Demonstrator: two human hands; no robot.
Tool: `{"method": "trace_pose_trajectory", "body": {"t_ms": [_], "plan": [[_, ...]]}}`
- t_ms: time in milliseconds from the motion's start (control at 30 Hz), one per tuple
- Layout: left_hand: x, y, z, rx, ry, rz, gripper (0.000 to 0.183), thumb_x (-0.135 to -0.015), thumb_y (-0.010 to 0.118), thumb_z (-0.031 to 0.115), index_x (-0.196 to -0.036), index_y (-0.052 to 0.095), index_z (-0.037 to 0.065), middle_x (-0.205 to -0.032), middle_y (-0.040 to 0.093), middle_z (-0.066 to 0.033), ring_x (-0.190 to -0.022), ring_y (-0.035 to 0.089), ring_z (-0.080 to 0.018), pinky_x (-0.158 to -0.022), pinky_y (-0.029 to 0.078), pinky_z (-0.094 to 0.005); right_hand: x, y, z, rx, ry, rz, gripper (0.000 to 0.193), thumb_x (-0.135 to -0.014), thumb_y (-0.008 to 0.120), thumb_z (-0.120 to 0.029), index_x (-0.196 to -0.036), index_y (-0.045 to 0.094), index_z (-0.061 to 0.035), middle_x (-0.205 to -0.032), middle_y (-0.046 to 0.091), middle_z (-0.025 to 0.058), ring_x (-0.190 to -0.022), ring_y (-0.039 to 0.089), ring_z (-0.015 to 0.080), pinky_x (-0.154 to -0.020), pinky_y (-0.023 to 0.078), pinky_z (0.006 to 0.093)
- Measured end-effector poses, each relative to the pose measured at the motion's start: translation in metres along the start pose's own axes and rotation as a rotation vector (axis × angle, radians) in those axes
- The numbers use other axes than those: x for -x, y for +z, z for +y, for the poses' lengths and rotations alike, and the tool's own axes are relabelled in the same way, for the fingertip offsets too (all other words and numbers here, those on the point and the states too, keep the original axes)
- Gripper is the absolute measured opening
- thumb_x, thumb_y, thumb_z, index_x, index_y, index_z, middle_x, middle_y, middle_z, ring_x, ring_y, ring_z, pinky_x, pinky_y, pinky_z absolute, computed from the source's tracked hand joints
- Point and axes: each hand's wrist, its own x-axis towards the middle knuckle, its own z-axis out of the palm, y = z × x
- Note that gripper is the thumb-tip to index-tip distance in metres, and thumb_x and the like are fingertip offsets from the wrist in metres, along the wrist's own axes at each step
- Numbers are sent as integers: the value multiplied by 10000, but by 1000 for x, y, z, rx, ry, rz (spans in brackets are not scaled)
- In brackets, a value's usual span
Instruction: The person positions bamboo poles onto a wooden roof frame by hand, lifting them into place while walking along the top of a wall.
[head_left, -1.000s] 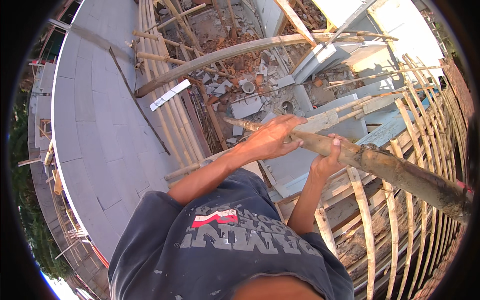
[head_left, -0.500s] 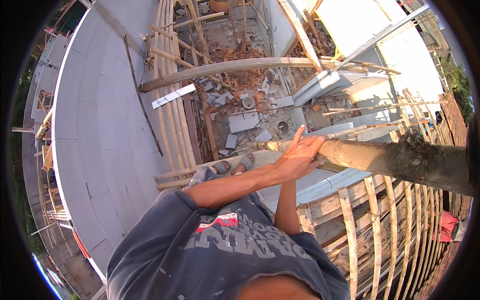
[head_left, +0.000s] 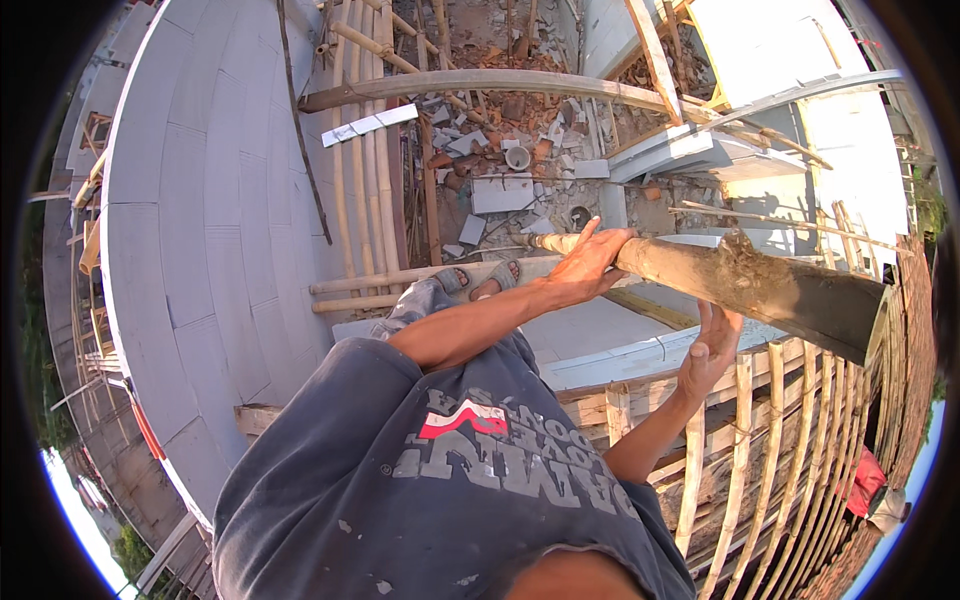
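A long, rough wooden beam (head_left: 670, 262) with a broken, knotty patch on top slants across in front of me, its thick end at the right. My left hand (head_left: 585, 268) is closed over the thinner stretch of the beam, fingers lying across its top. Lower and further right, my right hand (head_left: 712, 352) is raised beside the beam's near underside, palm up and fingers stretched out. The beam partly covers those fingertips, and whether they touch it I cannot tell.
I stand high on bamboo poles (head_left: 400, 275), sandalled feet (head_left: 490, 280) beside a grey block wall (head_left: 225, 190). Below lie rubble, blocks and a bucket (head_left: 517, 157). A curved timber (head_left: 480, 82) spans the gap ahead. Roof battens (head_left: 745, 430) run at the lower right.
My right hand has come out from behind the left and moved right along the beam's near side, fingers opened. The left hand stays on the beam. The whole view has shifted slightly.
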Motion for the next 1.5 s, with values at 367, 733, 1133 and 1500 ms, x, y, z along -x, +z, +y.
{"method": "trace_pose_trajectory", "body": {"t_ms": [367, 733, 1133, 1500], "plan": [[28, 18, -40, 0, 6, -129, 613, -880, 746, 31, -1419, 466, 114, -1372, 610, -115, -1366, 540, -303, -1283, 146, -612, 9, -11, -116, 179, -257, 164, 1309, -611, 917, -703, -1528, 404, 77, -1478, 507, 280, -1363, 517, 395, -1098, 490, 517], [39, 24, -68, -45, -48, -262, 618, -882, 728, 10, -1426, 457, 124, -1407, 586, -125, -1390, 514, -314, -1278, 142, -621, 44, 2, -105, 294, 23, 198, 989, -660, 1022, -278, -1428, 514, 81, -1352, 612, 170, -1243, 597, 270, -1056, 486, 402], [50, 48, -98, -144, -93, -337, 652, -883, 751, 67, -1453, 447, 148, -1426, 577, -94, -1399, 509, -296, -1286, 100, -580, 23, 39, -126, 513, 84, 248, 608, -733, 956, -174, -1197, 622, 33, -1051, 689, 118, -936, 664, 204, -838, 535, 328], [45, 40, -119, -361, -77, -259, 757, -880, 764, 118, -1544, 408, 182, -1515, 525, -99, -1446, 456, -325, -1266, 204, -566, 6, 68, -108, 589, 25, 135, 631, -741, 951, -192, -1226, 616, 34, -1032, 709, 133, -936, 707, 231, -812, 565, 353]]}}
